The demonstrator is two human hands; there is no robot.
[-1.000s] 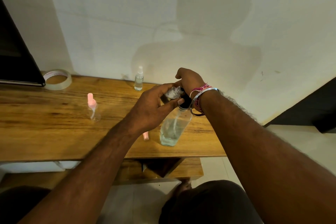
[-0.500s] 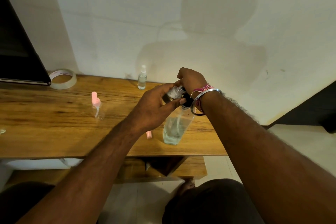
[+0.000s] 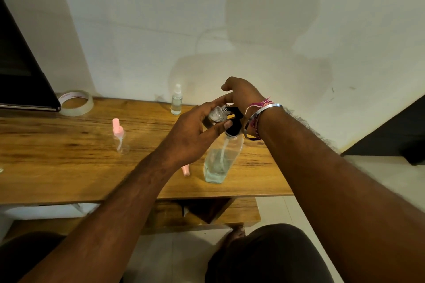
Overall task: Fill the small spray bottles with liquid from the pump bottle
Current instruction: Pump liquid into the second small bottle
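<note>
The left hand [image 3: 190,135] pinched a small uncapped spray bottle [image 3: 217,114] at the black nozzle of the pump bottle [image 3: 222,158] — which stood on the wooden table [image 3: 57,163]. The right hand [image 3: 241,96] curled over the pump head; its grip could not be told.

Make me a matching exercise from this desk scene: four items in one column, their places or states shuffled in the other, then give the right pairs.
Items
1. pump bottle
2. small uncapped bottle
3. pink-topped spray bottle
4. tape roll

Places or states
A. lies at the desk's far left, beside the dark screen
B. held in the left hand, its mouth at the black nozzle
C. stands near the front edge, partly full, the right hand on its black pump
D. stands alone, left of the hands, looks empty

Pairs: 1-C, 2-B, 3-D, 4-A
</note>
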